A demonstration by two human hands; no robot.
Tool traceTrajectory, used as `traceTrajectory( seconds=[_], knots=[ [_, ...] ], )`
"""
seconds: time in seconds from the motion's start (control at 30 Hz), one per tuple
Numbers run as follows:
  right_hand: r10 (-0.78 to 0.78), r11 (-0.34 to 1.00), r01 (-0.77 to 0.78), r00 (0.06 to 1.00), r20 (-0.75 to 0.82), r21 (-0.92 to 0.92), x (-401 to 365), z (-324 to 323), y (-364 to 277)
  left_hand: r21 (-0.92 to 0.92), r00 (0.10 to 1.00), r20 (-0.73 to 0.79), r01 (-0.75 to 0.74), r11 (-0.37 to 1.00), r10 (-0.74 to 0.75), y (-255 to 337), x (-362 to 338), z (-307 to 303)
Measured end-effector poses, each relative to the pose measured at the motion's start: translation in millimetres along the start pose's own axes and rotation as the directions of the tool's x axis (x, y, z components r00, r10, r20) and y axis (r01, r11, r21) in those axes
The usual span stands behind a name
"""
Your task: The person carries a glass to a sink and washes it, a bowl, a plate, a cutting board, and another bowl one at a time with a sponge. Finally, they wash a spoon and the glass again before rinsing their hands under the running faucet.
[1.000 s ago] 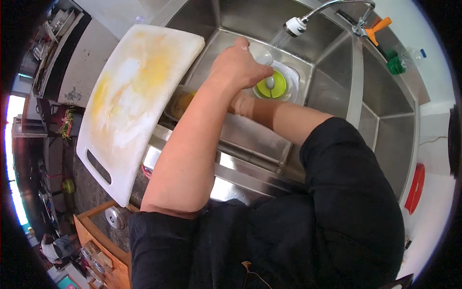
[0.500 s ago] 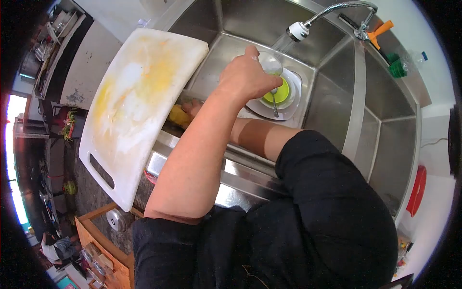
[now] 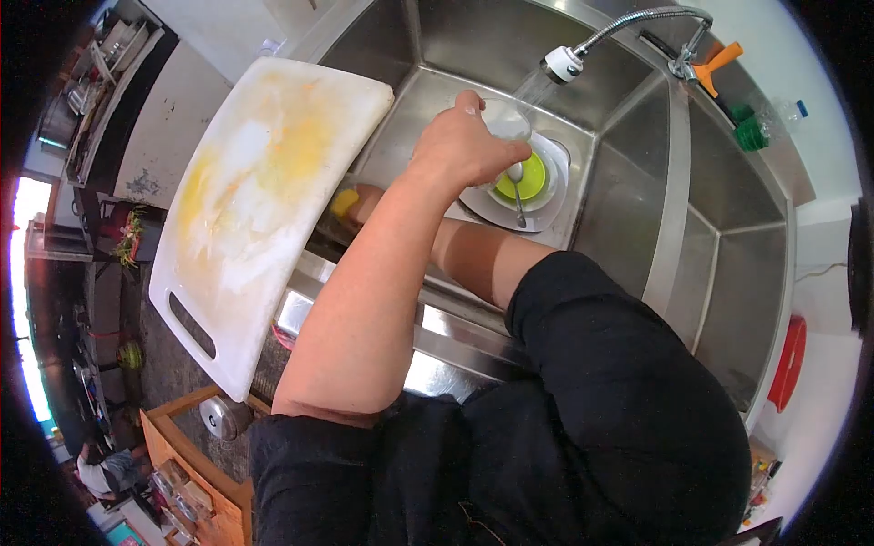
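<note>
My left hand (image 3: 464,144) is closed on the rim of a clear bowl (image 3: 503,120), holding it over the sink near the running water. Under it, a green bowl (image 3: 525,182) sits on white dishes (image 3: 549,205), with a metal spoon (image 3: 518,196) leaning in it. Crossing beneath my left forearm, my right hand (image 3: 366,202) grips a yellow sponge (image 3: 344,202) beside the cutting board. My forearm partly hides that hand. The white cutting board (image 3: 264,173), stained yellow, lies tilted across the sink's left edge.
Water runs from the white-tipped flexible faucet (image 3: 563,64) into the steel sink (image 3: 432,86). An orange-handled tool (image 3: 719,65) and a green-banded plastic bottle (image 3: 752,132) lie behind it. A second basin (image 3: 737,273) is on the right. A person (image 3: 105,473) is far off at lower left.
My right hand and the sponge have moved slightly up and away from me, and less of the sponge shows. The clear bowl in my left hand has shifted a little to the left.
</note>
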State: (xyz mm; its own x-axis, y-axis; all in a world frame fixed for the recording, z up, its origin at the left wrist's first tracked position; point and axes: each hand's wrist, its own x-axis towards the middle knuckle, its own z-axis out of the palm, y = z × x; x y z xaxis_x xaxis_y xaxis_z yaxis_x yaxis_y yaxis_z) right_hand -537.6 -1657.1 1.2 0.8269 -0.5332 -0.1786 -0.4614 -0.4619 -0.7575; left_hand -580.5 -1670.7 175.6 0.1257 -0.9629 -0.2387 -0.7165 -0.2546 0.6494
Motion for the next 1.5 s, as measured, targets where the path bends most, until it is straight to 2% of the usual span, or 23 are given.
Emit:
traceTrajectory(
  seconds=[0.07, 0.1, 0.17, 0.2, 0.27, 0.33, 0.4, 0.43, 0.63, 0.67, 0.73, 0.77, 0.8, 0.83, 0.9, 1.03, 1.07, 1.17, 1.2, 1.23, 1.3, 1.37, 1.5],
  knots=[
    [-0.033, 0.932, 0.011, 0.998, 0.054, 0.363, 6, 4, 15, -0.112, 0.999, 0.018, 0.048, 0.993, -0.046, -4, 5, 0],
    [0.055, 0.561, -0.173, 0.984, 0.172, 0.809, 26, 18, 42, -0.2, 0.997, 0.035, 0.079, 0.977, -0.074, -6, 9, -1],
    [-0.021, -0.027, -0.354, 0.935, 0.354, 0.935, 32, 9, 61, -0.365, 0.996, 0.012, 0.088, 0.927, -0.09, -16, 20, 5],
    [-0.101, -0.036, -0.393, 0.916, 0.388, 0.919, 15, -16, 70, -0.442, 0.996, -0.033, 0.06, 0.895, -0.083, -25, 29, 13],
    [-0.24, 0.371, -0.229, 0.913, 0.331, 0.9, -10, -60, 97, -0.604, 0.991, -0.055, 0.065, 0.794, -0.123, -27, 34, 14],
    [-0.42, 0.865, 0.303, 0.873, 0.248, 0.4, -21, -90, 147, -0.756, 0.98, 0.024, 0.147, 0.638, -0.198, -22, 29, 11],
    [-0.075, 0.834, -0.12, 0.942, 0.326, 0.539, -57, -135, 137, -0.853, 0.968, 0.116, 0.213, 0.477, -0.225, -19, 28, 9],
    [0.246, 0.206, -0.63, 0.774, 0.584, 0.748, -85, -168, 97, -0.886, 0.959, 0.165, 0.247, 0.392, -0.231, -19, 28, 10],
    [0.547, 0.219, -0.184, 0.836, 0.036, 0.958, -157, -212, 40, -0.86, 0.903, 0.344, 0.413, 0.3, -0.257, -22, 41, 51],
    [0.547, 0.4, -0.085, 0.821, -0.163, 0.913, -158, -201, 35, -0.865, 0.89, 0.361, 0.431, 0.258, -0.279, -21, 40, 56],
    [0.438, 0.718, 0.072, 0.726, -0.53, 0.692, -151, -167, 24, -0.87, 0.861, 0.394, 0.463, 0.173, -0.321, -18, 41, 63],
    [0.256, 0.938, 0.03, 0.612, -0.748, 0.345, -156, -149, 2, -0.838, 0.849, 0.522, 0.528, 0.14, -0.08, -48, 65, 85],
    [0.001, 0.996, -0.08, 0.508, -0.861, -0.047, -165, -130, -25, -0.907, 0.893, 0.366, 0.278, 0.316, 0.264, -61, 84, 110],
    [-0.28, 0.882, -0.234, 0.438, -0.854, -0.409, -171, -123, -39, -0.926, 0.772, 0.224, -0.022, 0.377, 0.595, -71, 99, 131],
    [-0.203, 0.933, -0.228, 0.309, -0.929, -0.279, -160, -130, -12, -0.912, 0.638, 0.29, 0.41, 0.004, 0.714, -58, 92, 141],
    [0.487, 0.872, -0.254, 0.366, -0.793, 0.419, -156, -167, -2, -0.796, 0.78, 0.605, 0.589, 0.138, 0.159, -19, 50, 101],
    [0.592, 0.805, -0.215, 0.354, -0.724, 0.553, -154, -171, -1, -0.828, 0.793, 0.547, 0.56, 0.035, 0.269, -23, 52, 107],
    [-0.032, 0.926, -0.362, 0.211, -0.977, -0.108, -156, -135, -48, -0.787, 0.738, 0.179, 0.504, -0.355, 0.651, -22, 35, 116],
    [-0.323, 0.857, -0.369, 0.159, -0.933, -0.359, -159, -129, -57, -0.825, 0.78, 0.233, 0.475, -0.306, 0.581, -24, 39, 119],
    [-0.288, 0.883, -0.316, 0.221, -0.932, -0.348, -163, -130, -54, -0.859, 0.817, 0.276, 0.446, -0.251, 0.507, -27, 46, 122],
    [0.218, 0.957, -0.252, 0.299, -0.929, 0.143, -163, -143, -20, -0.912, 0.879, 0.332, 0.392, -0.123, 0.343, -29, 57, 124],
    [0.682, 0.725, -0.213, 0.356, -0.639, 0.655, -167, -177, 1, -0.878, 0.882, 0.452, 0.466, -0.106, 0.134, -10, 50, 116],
    [-0.045, 0.906, -0.381, 0.351, -0.935, -0.187, -164, -124, -45, -0.855, 0.864, 0.45, 0.49, -0.171, 0.224, -31, 64, 146]
  ],
)
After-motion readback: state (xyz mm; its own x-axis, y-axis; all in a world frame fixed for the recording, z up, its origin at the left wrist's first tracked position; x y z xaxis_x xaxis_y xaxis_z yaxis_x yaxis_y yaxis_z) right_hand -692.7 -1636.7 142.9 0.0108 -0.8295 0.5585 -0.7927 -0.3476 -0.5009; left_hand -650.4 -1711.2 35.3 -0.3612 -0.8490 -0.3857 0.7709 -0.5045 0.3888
